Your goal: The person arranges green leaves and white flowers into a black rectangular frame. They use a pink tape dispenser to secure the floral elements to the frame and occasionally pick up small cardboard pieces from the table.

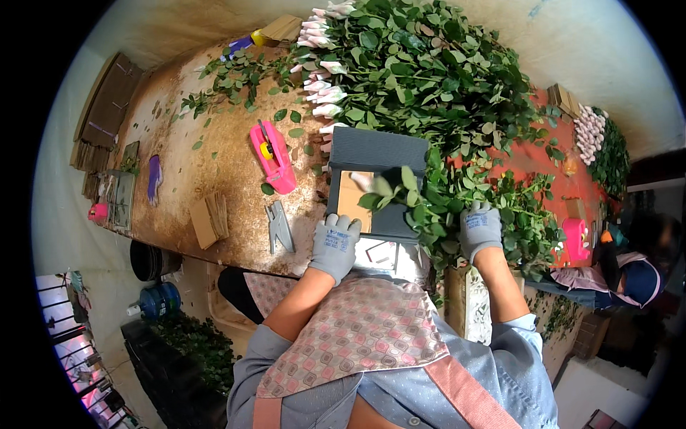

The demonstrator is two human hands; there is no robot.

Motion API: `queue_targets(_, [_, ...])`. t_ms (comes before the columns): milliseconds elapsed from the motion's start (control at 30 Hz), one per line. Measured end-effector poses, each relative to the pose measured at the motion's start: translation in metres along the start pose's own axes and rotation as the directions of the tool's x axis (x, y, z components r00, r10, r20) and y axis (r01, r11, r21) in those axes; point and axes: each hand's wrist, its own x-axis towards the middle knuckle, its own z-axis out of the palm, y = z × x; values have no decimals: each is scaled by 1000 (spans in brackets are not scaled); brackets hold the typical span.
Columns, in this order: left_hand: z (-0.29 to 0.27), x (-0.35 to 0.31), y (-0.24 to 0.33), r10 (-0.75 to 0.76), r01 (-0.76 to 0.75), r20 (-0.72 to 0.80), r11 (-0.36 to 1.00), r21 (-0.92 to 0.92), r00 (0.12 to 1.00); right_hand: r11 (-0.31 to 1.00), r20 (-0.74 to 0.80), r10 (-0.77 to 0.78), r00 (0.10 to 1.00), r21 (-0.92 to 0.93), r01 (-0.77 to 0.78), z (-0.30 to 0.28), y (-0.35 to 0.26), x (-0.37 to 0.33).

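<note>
My left hand (pixel 334 247), in a grey work glove, is closed over the near left corner of a dark ribbed board (pixel 379 146) with a tan cardboard piece (pixel 350 187) in its middle. My right hand (pixel 480 230), gloved alike, is closed round leafy rose stems (pixel 443 232) to the right of the board. A pale pink rose bud (pixel 362 181) lies over the cardboard, its leaves reaching toward my right hand. The right fingertips are partly hidden among leaves. A large pile of roses (pixel 421 79) lies beyond the board, its pale buds pointing left.
To the left are a pink tape dispenser (pixel 273 159), a grey stapler-like tool (pixel 279 227), folded cardboard (pixel 209 219) and a purple glove (pixel 154 180). A second pink dispenser (pixel 574 241) stands right. Beside it a person in a dark cap (pixel 641 279) works; more roses (pixel 592 134) lie far right.
</note>
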Motion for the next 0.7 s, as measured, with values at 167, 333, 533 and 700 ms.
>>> queue_targets(167, [8,-1,-4,0,0,-18,1000,-6,1000,985,-204,-35,978,160,68,-76,-36,7])
queue_targets(333, [-1,1,-3,5,-5,-5,1000,-3,1000,834,-294,-179,939,461,304,-95,-111,60])
queue_targets(533, [2,1,-5,29,-29,41,1000,-3,999,683,-256,-505,824,466,563,-85,-137,71])
queue_targets(700, [-19,-3,-29,57,-56,-12,882,-469,998,594,-254,-530,809,570,568,-74,-136,70])
